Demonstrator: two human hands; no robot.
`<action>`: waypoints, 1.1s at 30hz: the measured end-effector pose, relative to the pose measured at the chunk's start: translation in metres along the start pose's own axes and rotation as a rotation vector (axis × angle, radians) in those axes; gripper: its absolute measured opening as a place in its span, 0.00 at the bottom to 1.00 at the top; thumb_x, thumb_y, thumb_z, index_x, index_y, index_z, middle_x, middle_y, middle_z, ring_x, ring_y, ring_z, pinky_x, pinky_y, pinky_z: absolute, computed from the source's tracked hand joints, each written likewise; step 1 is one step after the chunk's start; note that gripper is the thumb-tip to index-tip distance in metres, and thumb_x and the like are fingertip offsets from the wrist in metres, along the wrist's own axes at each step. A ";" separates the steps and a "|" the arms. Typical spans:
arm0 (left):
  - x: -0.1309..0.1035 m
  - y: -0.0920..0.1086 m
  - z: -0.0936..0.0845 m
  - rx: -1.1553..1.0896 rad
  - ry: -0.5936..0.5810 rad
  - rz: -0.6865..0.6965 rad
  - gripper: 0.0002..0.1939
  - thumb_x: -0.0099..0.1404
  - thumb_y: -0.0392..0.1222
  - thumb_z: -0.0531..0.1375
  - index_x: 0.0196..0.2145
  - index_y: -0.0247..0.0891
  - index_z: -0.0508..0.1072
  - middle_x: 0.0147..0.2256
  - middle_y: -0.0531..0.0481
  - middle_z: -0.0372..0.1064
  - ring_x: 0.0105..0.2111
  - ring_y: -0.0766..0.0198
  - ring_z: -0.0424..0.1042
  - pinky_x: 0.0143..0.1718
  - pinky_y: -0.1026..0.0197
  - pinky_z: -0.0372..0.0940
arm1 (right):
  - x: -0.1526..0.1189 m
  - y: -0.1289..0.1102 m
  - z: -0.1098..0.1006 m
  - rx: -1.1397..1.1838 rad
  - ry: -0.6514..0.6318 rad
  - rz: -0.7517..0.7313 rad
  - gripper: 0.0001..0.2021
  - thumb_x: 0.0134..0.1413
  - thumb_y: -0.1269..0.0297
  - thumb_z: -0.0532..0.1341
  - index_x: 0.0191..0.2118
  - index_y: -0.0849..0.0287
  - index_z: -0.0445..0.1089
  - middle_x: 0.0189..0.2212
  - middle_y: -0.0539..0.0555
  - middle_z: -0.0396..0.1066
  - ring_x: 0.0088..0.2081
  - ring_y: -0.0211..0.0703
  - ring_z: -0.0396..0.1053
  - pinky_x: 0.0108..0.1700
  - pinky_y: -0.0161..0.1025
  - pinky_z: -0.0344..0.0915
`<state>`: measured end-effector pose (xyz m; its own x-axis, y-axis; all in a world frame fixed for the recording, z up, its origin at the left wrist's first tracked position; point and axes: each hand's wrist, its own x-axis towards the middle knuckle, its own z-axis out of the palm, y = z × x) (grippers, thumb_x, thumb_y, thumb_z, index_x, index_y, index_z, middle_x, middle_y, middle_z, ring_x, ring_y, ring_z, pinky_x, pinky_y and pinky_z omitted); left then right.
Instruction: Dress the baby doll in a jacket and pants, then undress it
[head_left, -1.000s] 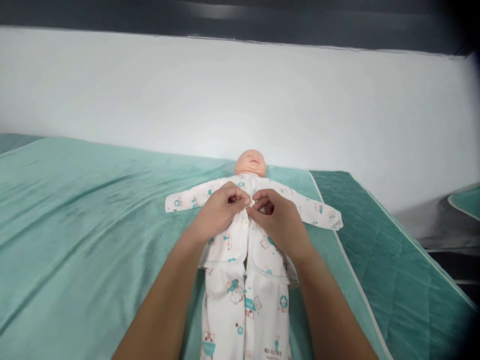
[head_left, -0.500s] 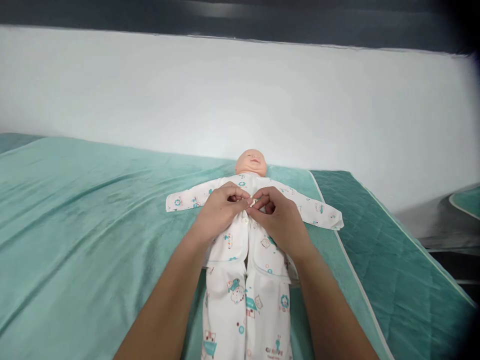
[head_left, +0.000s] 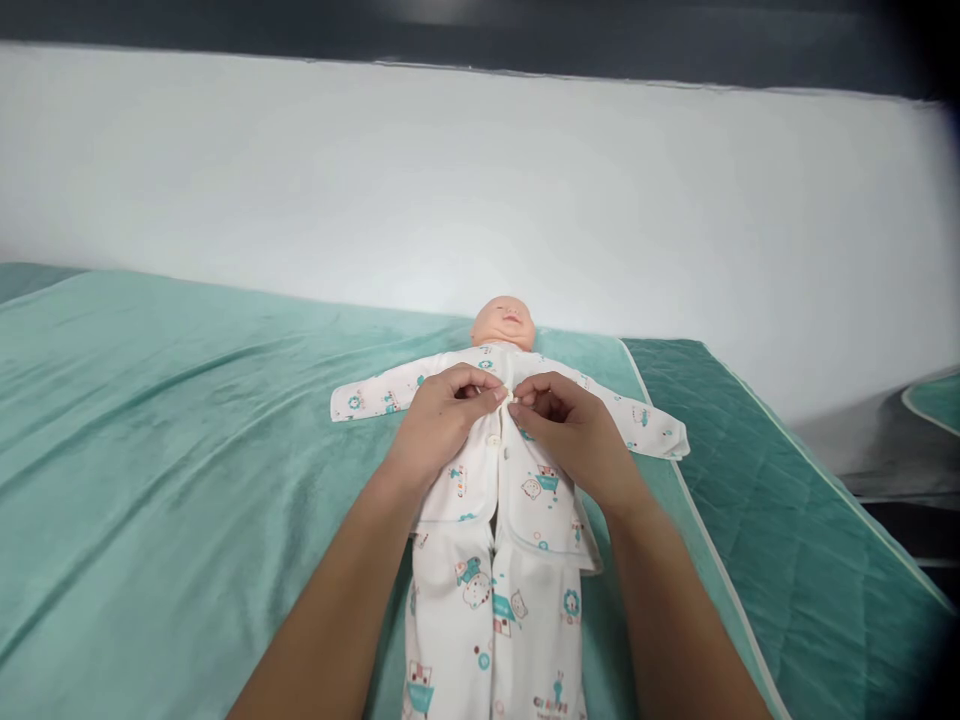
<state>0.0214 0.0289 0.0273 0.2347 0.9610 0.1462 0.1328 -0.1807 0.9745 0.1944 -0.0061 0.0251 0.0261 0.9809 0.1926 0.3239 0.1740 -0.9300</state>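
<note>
A baby doll lies on its back, dressed in a white printed jacket and matching printed trousers. My left hand pinches the jacket's front edge at the chest between thumb and fingertips. Opposite it, my right hand pinches the other front edge, its fingertips close to the left ones. A small pale button shows between the fingertips; whether it is through its hole I cannot tell. Another button sits lower on the left-hand edge. Below the hands the two front edges lie slightly apart.
A light green blanket spreads under the doll, with a darker quilted green cover to the right. Behind the doll's head rises a white wall. Another green surface stands at the far right.
My right hand has shifted slightly to the right, its fingertips drawing a little away from the left ones. My left hand stays almost in place at the chest.
</note>
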 end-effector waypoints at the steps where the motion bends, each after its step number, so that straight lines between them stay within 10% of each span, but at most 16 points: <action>1: 0.000 0.000 0.000 0.004 -0.003 0.001 0.08 0.61 0.47 0.63 0.34 0.41 0.78 0.29 0.52 0.67 0.30 0.64 0.64 0.33 0.60 0.59 | 0.000 0.000 0.000 -0.027 0.009 -0.010 0.06 0.53 0.61 0.64 0.37 0.53 0.72 0.28 0.46 0.65 0.28 0.36 0.59 0.31 0.36 0.57; 33: -0.002 0.003 -0.003 0.074 -0.022 0.057 0.09 0.61 0.41 0.62 0.41 0.42 0.74 0.29 0.55 0.63 0.28 0.67 0.61 0.31 0.62 0.58 | -0.001 -0.003 0.011 0.005 0.101 0.102 0.11 0.57 0.54 0.60 0.30 0.55 0.67 0.24 0.46 0.60 0.26 0.36 0.56 0.26 0.35 0.53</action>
<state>0.0181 0.0267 0.0308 0.2653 0.9439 0.1965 0.1894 -0.2509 0.9493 0.1834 -0.0064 0.0248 0.1537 0.9799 0.1275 0.3102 0.0747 -0.9477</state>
